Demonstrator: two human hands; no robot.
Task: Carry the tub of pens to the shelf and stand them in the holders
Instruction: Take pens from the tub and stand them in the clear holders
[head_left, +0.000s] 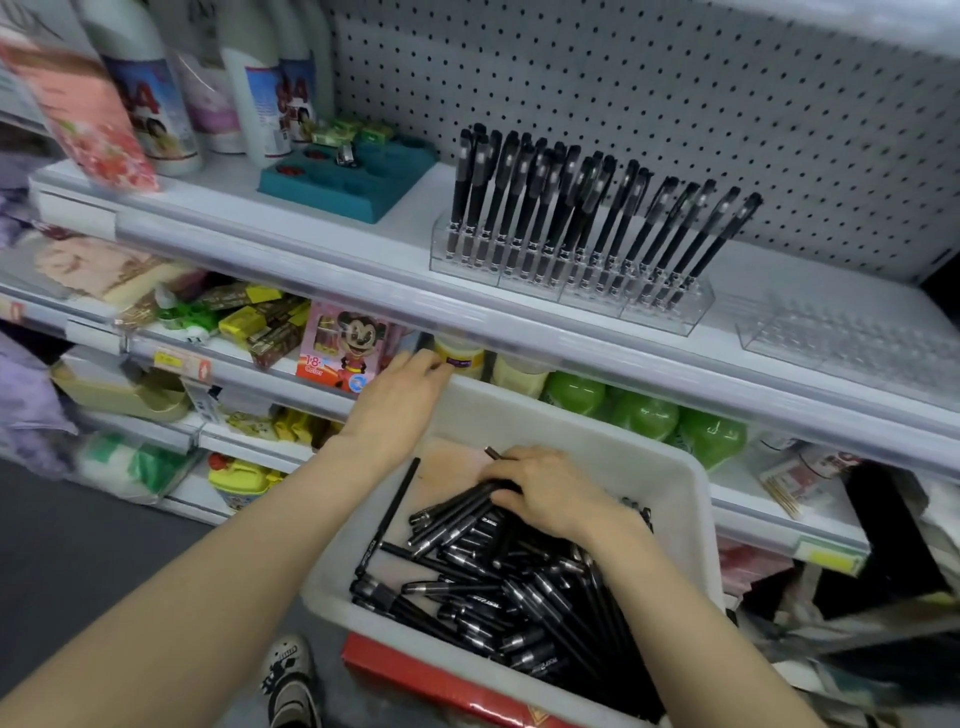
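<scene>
1. Lower centre of the frame: white tub (655, 464), held up against the front of the shelving below the upper shelf (405, 228).
2. Tub contents: loose black pens (519, 597), lying in a heap across the floor of the tub.
3. Right hand (545, 493): inside the tub, palm down, fingers curled round a small bundle of pens; one pen end projects past the knuckles.
4. Left hand (400, 395): at the far left corner of the tub, fingers reaching towards the shelf edge. Whether it grips anything cannot be told.
5. Upper centre: clear holder (571, 283) on the upper shelf, with standing pens (571, 208) in rows, caps up, leaning right.
6. Right of it: second clear holder (831, 338), just beside the first.
7. Upper left: teal tray (353, 176) and white bottles (150, 104) on the same shelf.
8. Behind the shelf: grey pegboard (623, 78).
9. Below the shelf edge, centre right: green bottles (644, 415).
10. Bottom centre: red box (441, 680) under the tub, and a shoe (291, 680).
</scene>
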